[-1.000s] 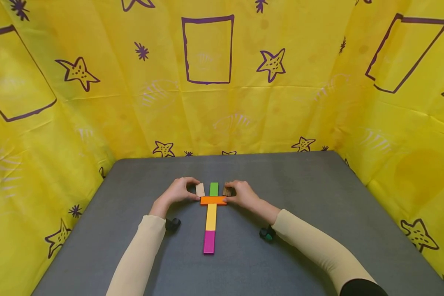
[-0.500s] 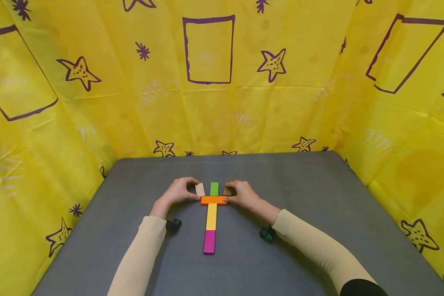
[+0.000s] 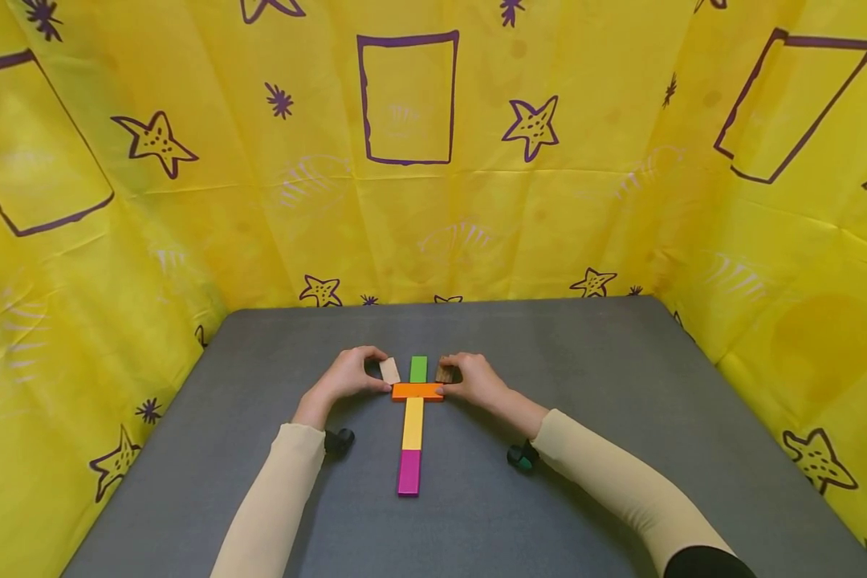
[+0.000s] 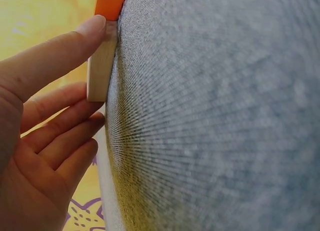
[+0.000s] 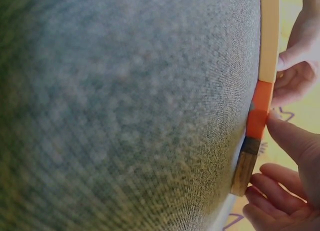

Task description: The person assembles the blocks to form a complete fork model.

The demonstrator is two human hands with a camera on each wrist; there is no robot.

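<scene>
My left hand (image 3: 344, 375) pinches a pale wooden block (image 3: 390, 371) between thumb and fingers, just left of the green block (image 3: 418, 369). On the other side, my right hand (image 3: 475, 380) holds a dark brown wooden block (image 3: 444, 374) the same way. Both thumbs lie at the ends of the orange block (image 3: 417, 392), which is set crosswise below the green one. In the left wrist view, the pale block (image 4: 101, 66) lies against the orange block (image 4: 109, 3). The right wrist view has the brown block (image 5: 244, 171) at the orange end (image 5: 259, 108), fingertips at its far end.
From the orange block a yellow block (image 3: 413, 424) and a magenta block (image 3: 409, 473) run in line toward the person. All lie on a grey cloth-covered table (image 3: 549, 345). Yellow patterned fabric (image 3: 477, 209) stands around its back and sides.
The far end of the pale block has turned slightly to the left in the left hand. The right hand, the brown block and the coloured blocks show no visible movement.
</scene>
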